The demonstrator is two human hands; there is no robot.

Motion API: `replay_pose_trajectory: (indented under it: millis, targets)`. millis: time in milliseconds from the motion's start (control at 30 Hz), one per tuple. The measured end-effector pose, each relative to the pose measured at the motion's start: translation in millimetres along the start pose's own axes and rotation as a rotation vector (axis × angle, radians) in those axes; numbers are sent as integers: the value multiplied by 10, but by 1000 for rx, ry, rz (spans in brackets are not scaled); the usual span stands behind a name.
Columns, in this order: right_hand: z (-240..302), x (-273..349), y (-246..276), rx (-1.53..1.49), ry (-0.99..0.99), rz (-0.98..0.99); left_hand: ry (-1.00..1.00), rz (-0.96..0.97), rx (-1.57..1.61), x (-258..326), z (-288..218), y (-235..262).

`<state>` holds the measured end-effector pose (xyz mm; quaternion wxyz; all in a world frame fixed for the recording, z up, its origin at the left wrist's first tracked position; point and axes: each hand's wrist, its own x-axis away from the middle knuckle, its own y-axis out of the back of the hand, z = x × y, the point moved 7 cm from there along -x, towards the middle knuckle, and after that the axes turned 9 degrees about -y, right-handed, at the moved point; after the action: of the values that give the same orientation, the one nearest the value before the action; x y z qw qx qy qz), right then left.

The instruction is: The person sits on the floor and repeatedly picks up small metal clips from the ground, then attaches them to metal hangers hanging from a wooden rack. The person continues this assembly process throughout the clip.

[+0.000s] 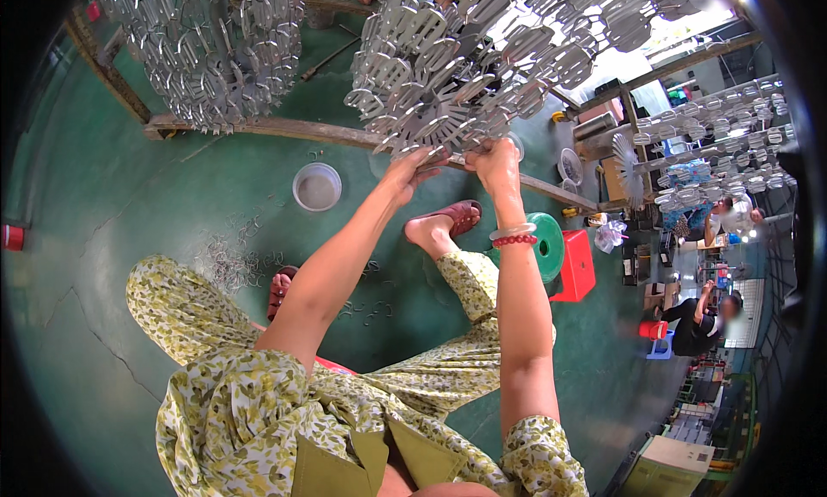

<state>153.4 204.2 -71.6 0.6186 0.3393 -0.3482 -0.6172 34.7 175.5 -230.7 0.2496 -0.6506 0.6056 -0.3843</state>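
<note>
Both arms reach up to the lower end of a hanging cluster of shiny slotted metal pieces [422,122]. My left hand [412,175] is closed at the cluster's bottom edge, thumb and fingers drawn together. Close beside it, my right hand [495,165] is also closed, its fingertips pinched near the lowest pieces. What either hand grips is too small or hidden to make out. A red bead bracelet [517,239] and a pale bangle circle my right wrist. To the left hangs a second cluster of similar metal pieces [228,75].
A wooden rail [284,128] runs below the clusters. On the green floor are a round tub [317,187] and scattered metal rings [231,260]. A green round stool [544,247] and a red stool [575,267] stand right of my legs. Another person [699,325] sits far right.
</note>
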Motion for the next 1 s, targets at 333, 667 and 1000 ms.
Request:
replay_pose_trajectory:
  millis: [333, 667, 1000]
  targets:
    - [-167, 25, -103, -53, -14, -9, -23, -42, 137, 175, 88, -41]
    - [-145, 124, -190, -70, 14, 1, -20, -19, 153, 344, 92, -32]
    - [-172, 219, -267, -26, 64, -129, -23, -14, 146, 490, 58, -13]
